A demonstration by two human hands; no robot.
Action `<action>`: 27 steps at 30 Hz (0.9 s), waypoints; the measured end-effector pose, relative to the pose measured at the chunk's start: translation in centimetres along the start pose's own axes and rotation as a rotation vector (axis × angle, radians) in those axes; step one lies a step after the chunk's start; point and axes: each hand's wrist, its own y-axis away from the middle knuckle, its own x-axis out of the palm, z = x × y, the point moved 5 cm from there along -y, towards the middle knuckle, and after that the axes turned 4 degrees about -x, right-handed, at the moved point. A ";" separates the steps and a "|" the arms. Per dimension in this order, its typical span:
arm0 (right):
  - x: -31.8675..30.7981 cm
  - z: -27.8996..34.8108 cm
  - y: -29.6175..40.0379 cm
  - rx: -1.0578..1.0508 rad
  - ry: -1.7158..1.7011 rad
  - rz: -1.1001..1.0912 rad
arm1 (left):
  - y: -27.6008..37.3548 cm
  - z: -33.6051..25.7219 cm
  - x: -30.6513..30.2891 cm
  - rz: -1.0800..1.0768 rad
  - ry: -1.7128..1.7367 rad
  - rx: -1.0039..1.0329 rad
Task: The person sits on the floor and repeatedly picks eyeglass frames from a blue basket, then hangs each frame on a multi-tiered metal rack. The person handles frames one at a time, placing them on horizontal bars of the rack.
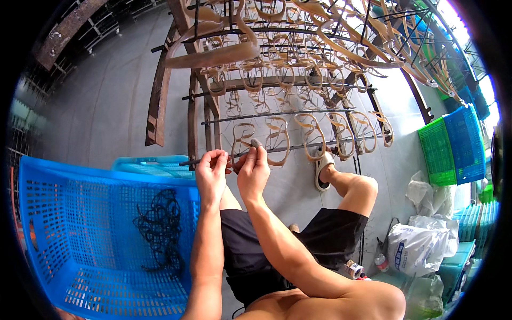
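Note:
Several tan, translucent eyeglass-like frames [278,141] hang in a row on a dark rod [304,145] in front of me. My left hand [212,172] is at the rod's near left end, its thumb and fingertips pinched together; whether it holds the rod or something thin cannot be told. Close beside it on the right, my right hand [253,168] pinches at the lower part of the leftmost hanging frame [243,134]. A grey covering sits on one of its fingertips. More such pieces hang on rods higher up the rack.
A brown, rusty-looking rack [192,120] stands ahead. At my left is a blue plastic basket [108,176] with tangled black strands [160,232] inside. Green and blue baskets [452,148], a white printed bag [416,248] and a bottle [381,263] are on the right.

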 end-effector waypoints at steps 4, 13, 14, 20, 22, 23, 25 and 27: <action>-0.9 1.0 0.8 -0.070 -0.066 0.005 | 1.7 -1.0 0.2 -0.131 -0.005 0.097; -6.5 10.9 1.6 -0.614 0.378 0.295 | 8.9 -5.0 -2.3 0.000 -0.326 0.371; -7.0 12.1 1.0 -0.737 0.469 0.435 | 8.9 -4.5 -3.3 0.119 -0.359 0.307; -5.6 12.2 -0.7 -0.595 0.157 0.950 | 5.9 -9.7 -4.3 0.434 -0.362 0.429; -5.7 12.8 -0.5 -0.702 0.164 0.857 | 5.1 -10.2 -3.5 0.534 -0.337 0.426; -5.8 12.0 -0.5 -0.565 0.064 0.853 | 4.4 -9.8 -3.7 0.585 -0.383 0.367; -6.2 9.8 -0.3 -0.291 -0.135 0.830 | 3.9 -9.6 -3.6 0.677 -0.316 0.363; -5.3 10.4 0.1 -0.301 0.013 0.969 | 3.8 -9.4 -3.1 0.751 -0.345 0.368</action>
